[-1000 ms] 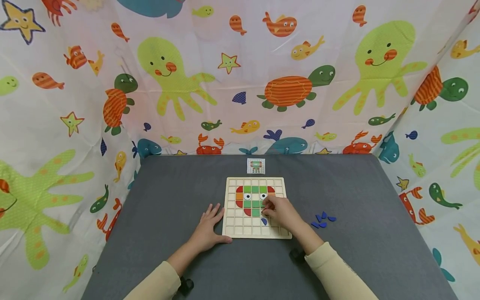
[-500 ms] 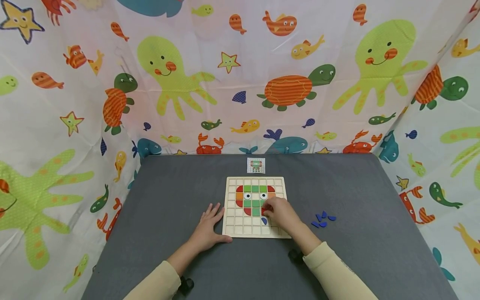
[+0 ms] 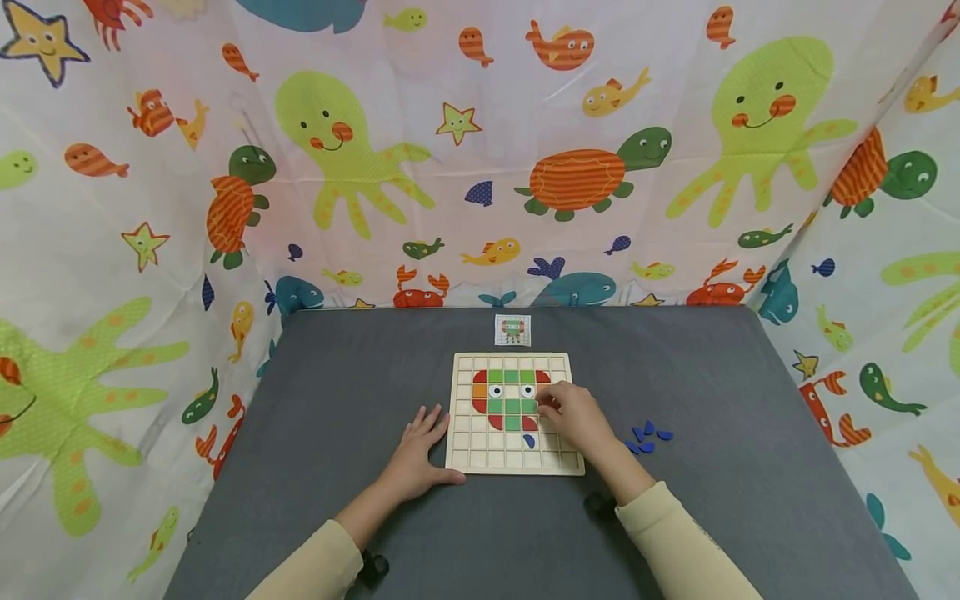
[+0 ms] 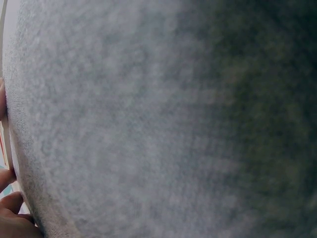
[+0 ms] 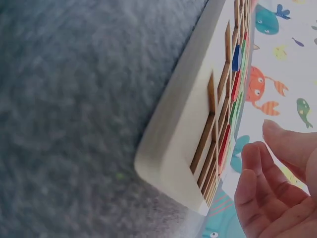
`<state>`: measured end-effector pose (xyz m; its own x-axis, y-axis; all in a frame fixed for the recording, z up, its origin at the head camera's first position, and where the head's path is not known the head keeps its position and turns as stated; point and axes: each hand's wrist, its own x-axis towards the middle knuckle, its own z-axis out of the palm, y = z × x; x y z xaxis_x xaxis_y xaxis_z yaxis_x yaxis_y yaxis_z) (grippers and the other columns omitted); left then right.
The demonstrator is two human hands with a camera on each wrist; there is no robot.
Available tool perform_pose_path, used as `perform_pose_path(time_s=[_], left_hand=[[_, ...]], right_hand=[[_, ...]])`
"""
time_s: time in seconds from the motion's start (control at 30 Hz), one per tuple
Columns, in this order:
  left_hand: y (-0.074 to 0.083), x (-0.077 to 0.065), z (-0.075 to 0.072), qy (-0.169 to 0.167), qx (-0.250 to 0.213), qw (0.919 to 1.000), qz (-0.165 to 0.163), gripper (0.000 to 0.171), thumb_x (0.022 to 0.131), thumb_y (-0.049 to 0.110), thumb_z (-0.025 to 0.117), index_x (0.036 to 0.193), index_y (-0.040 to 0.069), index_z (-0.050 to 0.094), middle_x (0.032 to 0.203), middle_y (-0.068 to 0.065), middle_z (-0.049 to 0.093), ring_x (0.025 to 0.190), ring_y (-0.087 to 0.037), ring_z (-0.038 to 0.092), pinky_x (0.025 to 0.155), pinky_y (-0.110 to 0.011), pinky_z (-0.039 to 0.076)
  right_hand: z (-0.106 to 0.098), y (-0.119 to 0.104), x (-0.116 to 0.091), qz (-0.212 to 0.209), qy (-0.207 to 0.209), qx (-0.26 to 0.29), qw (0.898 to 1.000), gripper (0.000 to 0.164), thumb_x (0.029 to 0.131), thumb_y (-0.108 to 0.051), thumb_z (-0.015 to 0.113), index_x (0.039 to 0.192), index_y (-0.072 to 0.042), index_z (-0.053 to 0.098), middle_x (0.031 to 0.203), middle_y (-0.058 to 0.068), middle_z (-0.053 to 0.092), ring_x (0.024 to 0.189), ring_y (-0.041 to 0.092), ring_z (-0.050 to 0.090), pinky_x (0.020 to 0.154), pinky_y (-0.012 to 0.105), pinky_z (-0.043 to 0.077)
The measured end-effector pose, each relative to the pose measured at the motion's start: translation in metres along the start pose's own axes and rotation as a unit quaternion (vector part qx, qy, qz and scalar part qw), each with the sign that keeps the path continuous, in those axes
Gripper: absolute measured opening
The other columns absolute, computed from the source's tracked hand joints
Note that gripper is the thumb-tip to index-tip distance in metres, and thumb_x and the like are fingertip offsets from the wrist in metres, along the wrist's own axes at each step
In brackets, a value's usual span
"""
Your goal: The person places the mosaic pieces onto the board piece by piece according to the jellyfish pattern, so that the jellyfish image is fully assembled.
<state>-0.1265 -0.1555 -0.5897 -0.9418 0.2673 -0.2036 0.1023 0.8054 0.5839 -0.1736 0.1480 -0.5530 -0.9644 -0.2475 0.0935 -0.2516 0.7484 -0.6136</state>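
A wooden grid board (image 3: 467,461) lies on the grey table, partly filled with coloured tiles. Green squares (image 3: 512,407), red rounded tiles (image 3: 496,422), an orange tile (image 3: 478,391) and two eye tiles (image 3: 495,391) form a face-like pattern. Below it on the board is a blue half-round tile (image 3: 529,442). My left hand (image 3: 415,454) rests at the board's left edge, fingers spread, thumb by the near corner. Over the pattern's right side hovers my right hand (image 3: 576,418), hiding some tiles. In the right wrist view its loosely bent fingers (image 5: 247,191) stand apart from the thumb, holding nothing.
Several blue tiles (image 3: 647,447) lie loose on the table right of the board, partly behind the right wrist. Beyond the board's far edge is a small picture card (image 3: 513,331). A sea-animal curtain (image 3: 480,242) hangs behind and beside the grey table (image 3: 360,358).
My right hand has lifted off the board's lower middle and shifted slightly right and away, uncovering a red tile above the blue one. The left hand stays in place.
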Motion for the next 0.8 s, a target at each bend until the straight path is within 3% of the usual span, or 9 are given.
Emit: perform_pose_path(time_s=[0.4,0.8], left_hand=[[-0.001,0.001,0.000,-0.001,0.001,1.0000,-0.009,0.114,0.067,0.054,0.090,0.159,0.016,0.035,0.169,-0.005,0.022,0.158,-0.032,0.005,0.125,-0.058,0.015],[-0.001,0.001,-0.002,-0.001,0.004,1.0000,-0.001,0.113,0.067,0.054,0.090,0.158,0.014,0.035,0.168,-0.006,0.022,0.158,-0.033,0.006,0.124,-0.058,0.015]], right_hand=[[0.016,-0.028,0.006,-0.015,-0.060,-0.016,0.998,0.017,0.087,-0.015,0.080,0.104,-0.013,0.078,0.097,0.000,0.071,0.077,0.010,0.061,0.068,0.032,0.054],[0.039,-0.048,0.017,-0.056,-0.087,-0.079,0.991,0.013,0.086,-0.023,0.082,0.095,-0.014,0.077,0.094,0.001,0.069,0.085,0.019,0.064,0.074,0.038,0.056]])
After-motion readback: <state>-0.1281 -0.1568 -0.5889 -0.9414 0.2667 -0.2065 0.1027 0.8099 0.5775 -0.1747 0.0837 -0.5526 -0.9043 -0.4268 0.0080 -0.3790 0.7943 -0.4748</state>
